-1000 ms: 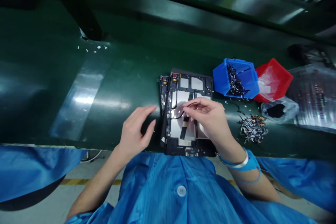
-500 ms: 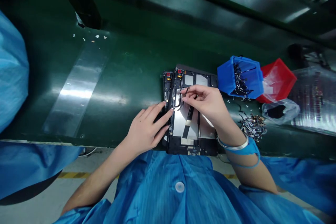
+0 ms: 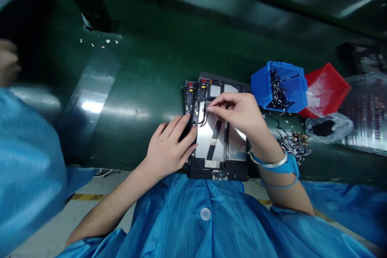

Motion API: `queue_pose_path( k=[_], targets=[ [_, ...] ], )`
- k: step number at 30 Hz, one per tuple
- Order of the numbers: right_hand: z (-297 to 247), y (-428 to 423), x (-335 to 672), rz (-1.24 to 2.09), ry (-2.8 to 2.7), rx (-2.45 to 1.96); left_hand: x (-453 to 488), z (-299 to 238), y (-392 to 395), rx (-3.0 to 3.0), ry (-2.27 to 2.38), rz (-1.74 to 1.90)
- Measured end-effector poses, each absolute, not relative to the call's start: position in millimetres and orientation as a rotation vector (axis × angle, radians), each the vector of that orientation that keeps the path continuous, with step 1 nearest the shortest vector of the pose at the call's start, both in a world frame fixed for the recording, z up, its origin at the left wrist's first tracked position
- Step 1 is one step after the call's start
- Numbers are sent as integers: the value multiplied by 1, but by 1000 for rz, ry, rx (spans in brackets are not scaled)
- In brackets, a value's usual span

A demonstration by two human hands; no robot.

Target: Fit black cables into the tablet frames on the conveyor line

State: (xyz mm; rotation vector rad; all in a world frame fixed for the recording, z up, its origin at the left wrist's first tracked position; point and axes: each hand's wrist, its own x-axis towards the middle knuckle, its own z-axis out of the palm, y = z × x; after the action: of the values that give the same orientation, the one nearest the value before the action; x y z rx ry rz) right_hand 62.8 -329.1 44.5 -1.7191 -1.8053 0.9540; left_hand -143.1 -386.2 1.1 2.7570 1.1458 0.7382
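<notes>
Tablet frame (image 3: pixel 218 171) on the green bench (image 3: pixel 127 145): we steady its edge with the left hand (image 3: pixel 169 149), fingers spread, and pinch the black cable (image 3: pixel 202 120) low with the right hand (image 3: pixel 238 113).

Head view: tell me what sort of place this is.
Most likely an electronics assembly line in a factory: open tablet housings lie on a green work surface, a blue bin holds small cabled parts, and the wearer has on what looks like an anti-static blue smock.
</notes>
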Motion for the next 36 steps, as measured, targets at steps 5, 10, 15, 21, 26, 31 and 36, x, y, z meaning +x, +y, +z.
queue_pose_path(
  k=[5,10,15,21,26,31,36],
  targets=[
    [42,-324,63,1033,-1827,-1696,-143,-5,-387,2709,1072,747],
    [42,-322,63,1065,-1824,-1686,-143,-7,-386,2683,1064,730],
    [41,-321,62,1010,-1865,-1670,-144,-8,-387,2667,1074,725],
    [42,-323,59,934,-1925,-1700,-144,-9,-387,2673,1087,678],
    [41,-324,57,879,-1930,-1731,-145,-10,-387,2665,1095,660],
    [43,-331,61,813,-1880,-1738,-145,-11,-387,2653,1098,656],
    [42,-356,71,392,-2100,-1592,-145,-12,-387,2672,1100,673]
  ],
)
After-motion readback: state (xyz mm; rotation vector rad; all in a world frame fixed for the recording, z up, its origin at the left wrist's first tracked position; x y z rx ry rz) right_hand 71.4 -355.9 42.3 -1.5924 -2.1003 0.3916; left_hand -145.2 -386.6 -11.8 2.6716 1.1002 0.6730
